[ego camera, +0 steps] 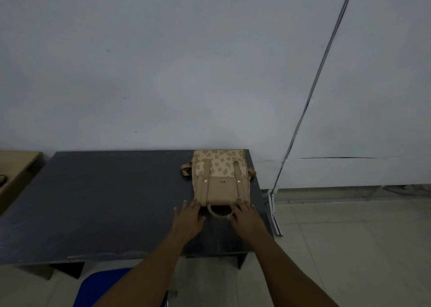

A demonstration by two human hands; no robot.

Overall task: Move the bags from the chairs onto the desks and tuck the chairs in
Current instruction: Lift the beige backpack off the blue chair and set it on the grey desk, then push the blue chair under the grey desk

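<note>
A tan backpack [220, 180] with a flower-print panel lies flat on the far right part of the dark grey desk [105, 201], its round carry handle toward me. My left hand [190, 218] rests on the desk with fingertips touching the bag's near left corner. On the other side of the handle my right hand [245, 217] lies with fingers spread against the bag's near edge. Neither hand closes around anything. A blue chair [102, 288] stands pulled out in front of the desk, partly hidden by my left forearm.
A light wooden desk [16, 169] stands at the far left with a dark item on it. A white wall runs behind the desks. A metal strip [274, 213] leans by the desk's right side over a tiled floor [349, 248].
</note>
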